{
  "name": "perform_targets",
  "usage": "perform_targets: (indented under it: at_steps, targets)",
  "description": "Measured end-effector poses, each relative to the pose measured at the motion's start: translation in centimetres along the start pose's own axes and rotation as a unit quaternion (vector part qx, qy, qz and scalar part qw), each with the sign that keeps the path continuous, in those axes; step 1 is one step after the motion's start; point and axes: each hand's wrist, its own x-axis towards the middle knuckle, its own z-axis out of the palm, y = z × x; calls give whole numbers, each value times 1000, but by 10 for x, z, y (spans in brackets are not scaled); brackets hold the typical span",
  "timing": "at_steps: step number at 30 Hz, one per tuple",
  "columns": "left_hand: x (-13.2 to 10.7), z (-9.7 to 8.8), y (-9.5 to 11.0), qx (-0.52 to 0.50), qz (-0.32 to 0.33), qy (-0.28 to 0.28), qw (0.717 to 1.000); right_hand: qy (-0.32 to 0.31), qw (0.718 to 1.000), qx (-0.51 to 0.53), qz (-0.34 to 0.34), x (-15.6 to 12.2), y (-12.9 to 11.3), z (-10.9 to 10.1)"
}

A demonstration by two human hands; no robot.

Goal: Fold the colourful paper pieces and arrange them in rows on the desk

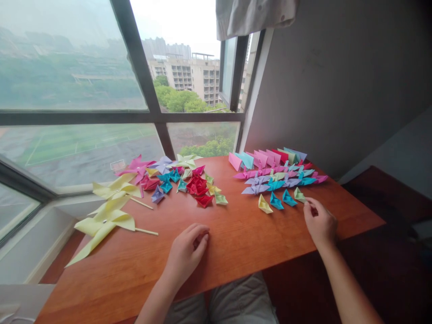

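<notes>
Right, my right hand [319, 221] pinches the light green paper boat [299, 195] near the desk's [236, 238] right edge; flimsy, so grip its folded keel. Left hand [187, 252] rests curled, empty.

Wooden bench [236, 243] set against a large window [84, 90], beyond which apartment buildings [189, 76] and green trees [182, 100] appear in haze. At the bench's left edge lie pale yellow paper pinwheels [104, 216] on thin sticks, with a pink pinwheel [135, 167] and a lilac one [163, 164] behind them and a heap of red folded pieces [197, 186] near the middle. A grey wall [337, 90] rises to the right, and a light cloth [253, 15] hangs at the top.
</notes>
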Motion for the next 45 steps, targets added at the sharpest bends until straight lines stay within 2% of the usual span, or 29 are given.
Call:
perform_targets:
  at_steps: [4, 8, 12, 22, 33, 40, 45]
  targets:
    - [6, -6, -5, -24, -16, 2, 1000, 45, 999, 3, -14, 8, 19, 5]
    - [11, -6, -14, -33, -24, 9, 999, -6, 998, 41, -47, 18, 36, 21]
    - [9, -2, -16, -13, -16, 10, 1000, -58, 995, 41, -66, 26, 41, 32]
    - [8, -3, -12, -1, -4, 5, 1000, -79, 995, 24, -63, 27, 41, 35]
    - [9, -3, -12, -1, 0, 5, 1000, -74, 994, 21, -74, 25, 34, 32]
    - [7, -4, -12, -2, 2, 6, 1000, 25, 994, 38, -98, 23, 17, 18]
    - [8, -2, -15, 0, 2, 8, 1000, -9, 987, 64, -146, 15, -7, 11]
